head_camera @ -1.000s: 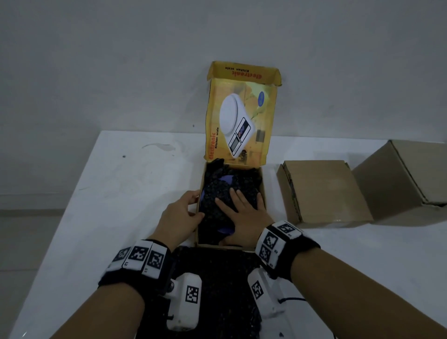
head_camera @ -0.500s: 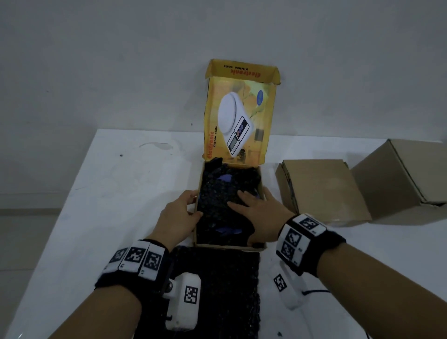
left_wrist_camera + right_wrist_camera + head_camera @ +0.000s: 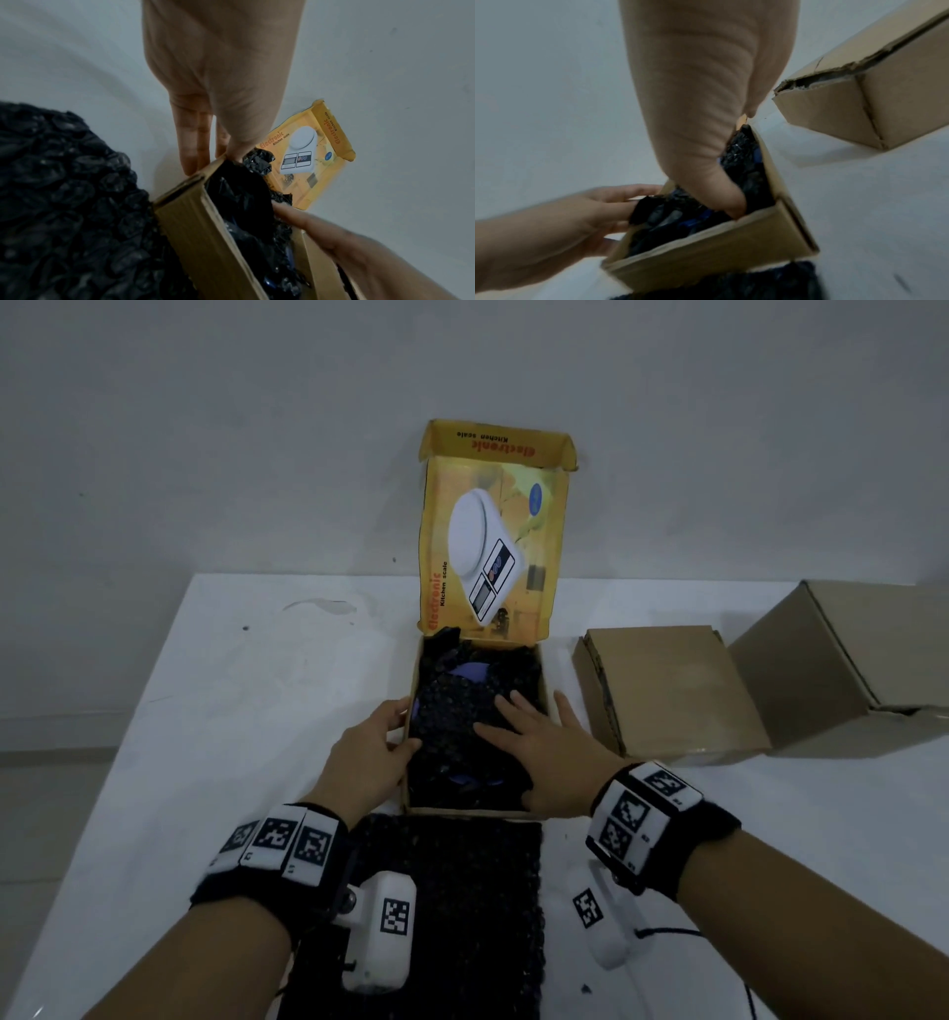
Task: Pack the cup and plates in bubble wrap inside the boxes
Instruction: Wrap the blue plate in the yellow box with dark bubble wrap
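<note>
The yellow kitchen-scale box (image 3: 472,811) lies open on the table, its lid (image 3: 493,546) standing upright at the back. Black bubble wrap (image 3: 462,716) fills it, and the blue rim of a plate (image 3: 475,671) peeks out near the back. My left hand (image 3: 380,742) holds the box's left wall (image 3: 205,233), fingers (image 3: 195,142) down the outside and thumb at the rim. My right hand (image 3: 544,737) lies flat on the wrap, fingers spread, with its outer edge over the right wall. No cup is visible.
A loose sheet of black bubble wrap (image 3: 462,891) lies on the white table (image 3: 231,711) between my forearms, just in front of the box. Two closed brown cardboard boxes (image 3: 667,690) (image 3: 847,670) stand to the right. A grey wall rises behind the table.
My right hand has slid from the middle of the wrap toward the box's right side, its wrist swinging out to the right. My left hand has stayed on the left wall.
</note>
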